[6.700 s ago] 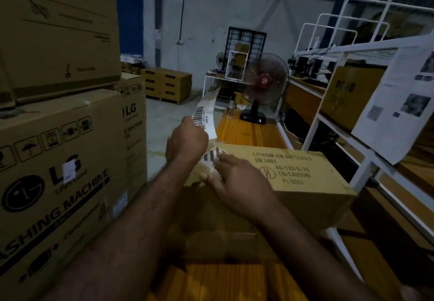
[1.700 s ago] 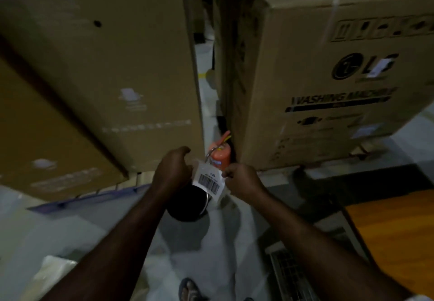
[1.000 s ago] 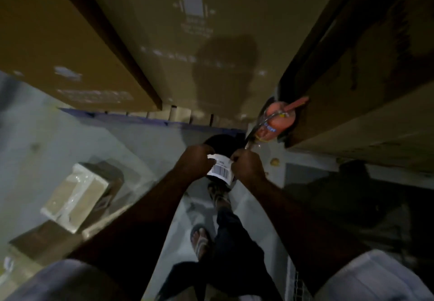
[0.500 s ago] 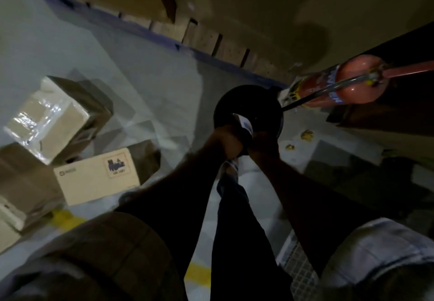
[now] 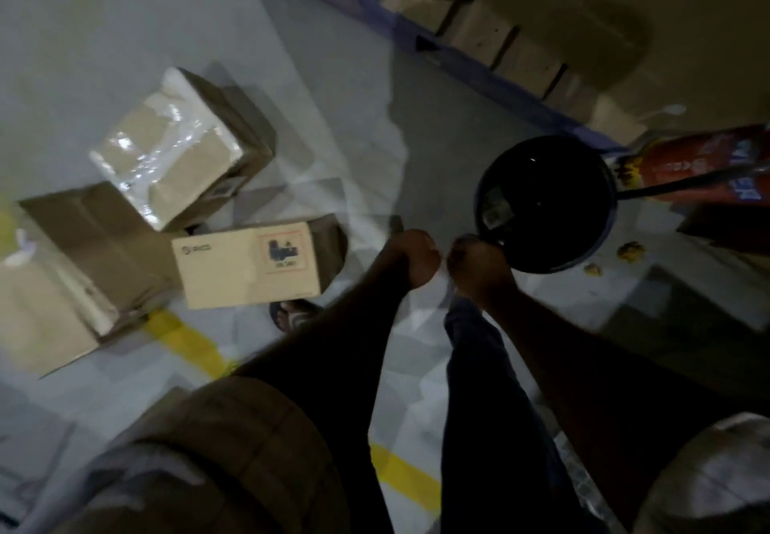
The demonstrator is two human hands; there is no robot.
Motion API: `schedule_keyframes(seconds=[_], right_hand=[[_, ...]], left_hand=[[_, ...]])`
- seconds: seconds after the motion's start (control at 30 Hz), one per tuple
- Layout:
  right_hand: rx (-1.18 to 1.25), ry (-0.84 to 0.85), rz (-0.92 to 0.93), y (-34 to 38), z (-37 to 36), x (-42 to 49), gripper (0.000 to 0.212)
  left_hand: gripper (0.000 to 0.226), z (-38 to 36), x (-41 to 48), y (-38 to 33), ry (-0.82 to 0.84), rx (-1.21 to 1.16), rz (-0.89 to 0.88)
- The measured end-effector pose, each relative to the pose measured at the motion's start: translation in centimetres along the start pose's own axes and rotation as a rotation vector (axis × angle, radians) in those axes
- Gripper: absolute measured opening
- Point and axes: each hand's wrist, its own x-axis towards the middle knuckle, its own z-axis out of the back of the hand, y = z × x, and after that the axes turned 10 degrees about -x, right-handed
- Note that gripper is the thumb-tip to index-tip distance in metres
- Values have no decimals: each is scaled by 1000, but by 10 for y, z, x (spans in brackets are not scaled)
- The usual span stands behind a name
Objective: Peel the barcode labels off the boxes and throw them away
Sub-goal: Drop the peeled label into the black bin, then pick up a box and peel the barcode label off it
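Head: left hand (image 5: 416,257), right hand (image 5: 479,261) beside bin (image 5: 558,216)

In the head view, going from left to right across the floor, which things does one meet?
plastic-wrapped box → flat box with a hazard sticker → left hand → right hand → black bin → red fire extinguisher
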Motion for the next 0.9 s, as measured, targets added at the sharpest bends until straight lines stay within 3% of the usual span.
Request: schedule_keyframes(seconds=[0.2, 0.27, 0.37, 0.5, 0.63, 0.73, 0.83, 0.9], right_hand=[[116, 45, 115, 140, -7, 3, 37], [150, 77, 174, 181, -21, 11, 34], [132, 139, 183, 232, -42, 23, 35], [46, 150, 141, 263, -84, 44, 55], [-29, 242, 78, 268, -133, 66, 92], [-156, 255, 29, 275, -148, 69, 108], [-119, 227, -36, 287, -152, 76, 109], [-94, 238, -52, 286, -148, 85, 99]], left_hand=[[32, 68, -17, 136, -215, -76, -91], [43, 90, -26, 181, -300, -123, -15], [38, 112, -28, 253, -367, -180, 229], [47, 116, -18, 347, -519, -344, 415], [54, 114, -2, 406, -578, -470, 532], [80, 118, 7, 435, -617, -660, 650], [70, 122, 9, 444, -539, -831, 504], [53, 123, -1, 433, -552, -770, 438]])
